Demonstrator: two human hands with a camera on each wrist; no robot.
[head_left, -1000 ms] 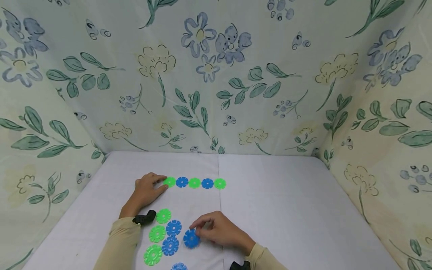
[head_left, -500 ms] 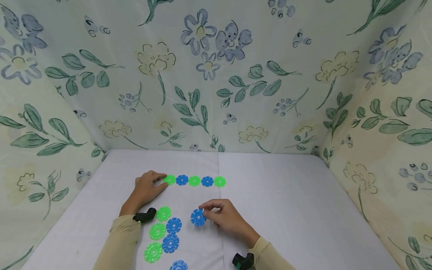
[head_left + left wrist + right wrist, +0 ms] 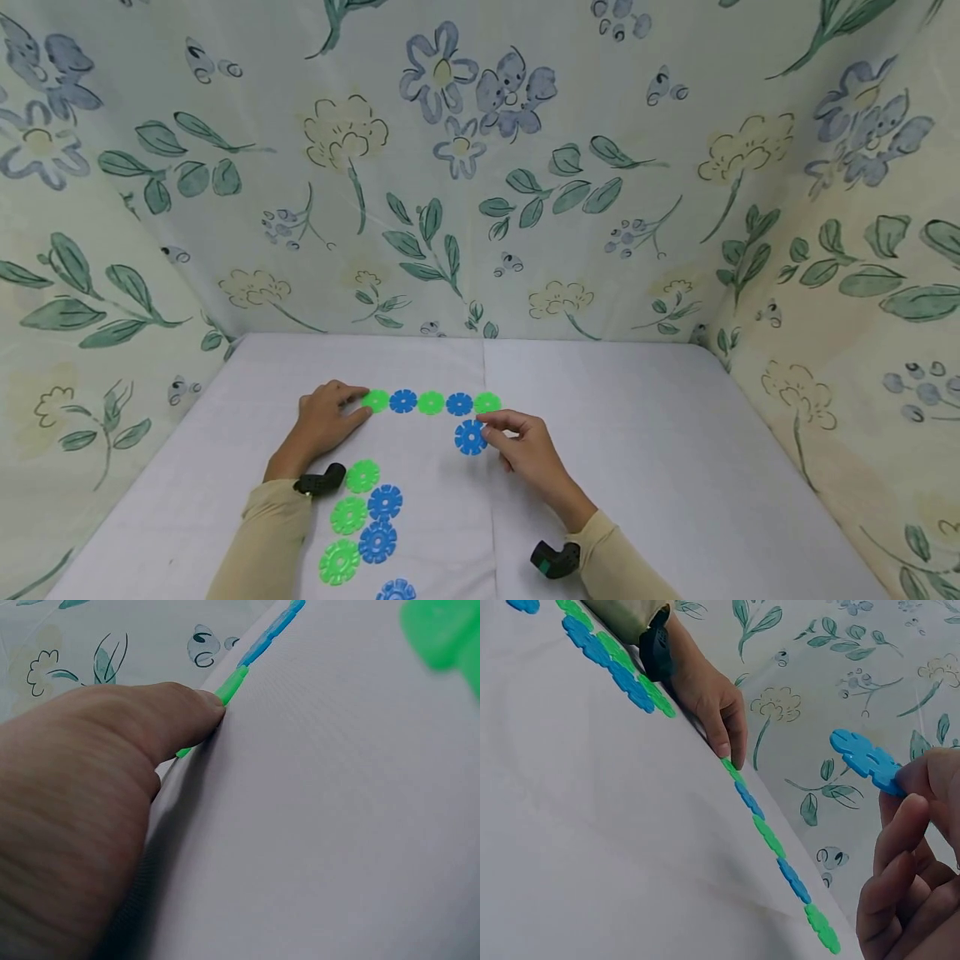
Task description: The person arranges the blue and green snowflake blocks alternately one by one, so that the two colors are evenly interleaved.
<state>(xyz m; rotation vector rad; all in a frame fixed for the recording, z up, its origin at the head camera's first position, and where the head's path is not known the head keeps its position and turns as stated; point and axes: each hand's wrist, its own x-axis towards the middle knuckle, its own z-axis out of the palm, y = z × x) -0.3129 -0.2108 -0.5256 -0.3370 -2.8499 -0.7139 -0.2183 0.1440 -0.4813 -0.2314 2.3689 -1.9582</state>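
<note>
My left hand (image 3: pixel 322 421) rests at the left end of a row of notched plastic discs, thumb and index finger on either side of a green interlocking disc (image 3: pixel 378 402). To the right the row alternates: a blue disc (image 3: pixel 402 401), a green one, another blue and a last green disc (image 3: pixel 487 402). Between thumb and index finger, my right hand (image 3: pixel 536 454) pinches a blue interlocking disc (image 3: pixel 470 437) by its edge. This disc is held up off the cloth, just in front of the row's right end. In the right wrist view the held disc (image 3: pixel 864 760) appears tilted.
Nearer the body, beside the left forearm, lie several green discs (image 3: pixel 348 516) and blue discs (image 3: pixel 377 542), with one more blue disc (image 3: pixel 396 590) at the bottom edge. White cloth (image 3: pixel 637 467) covers the table. Floral fabric (image 3: pixel 450 208) stands behind and along both sides.
My right hand has lifted the blue disc from beside the near discs and carried it away from the body and rightward to the row's right end. My left hand has stayed in place.
</note>
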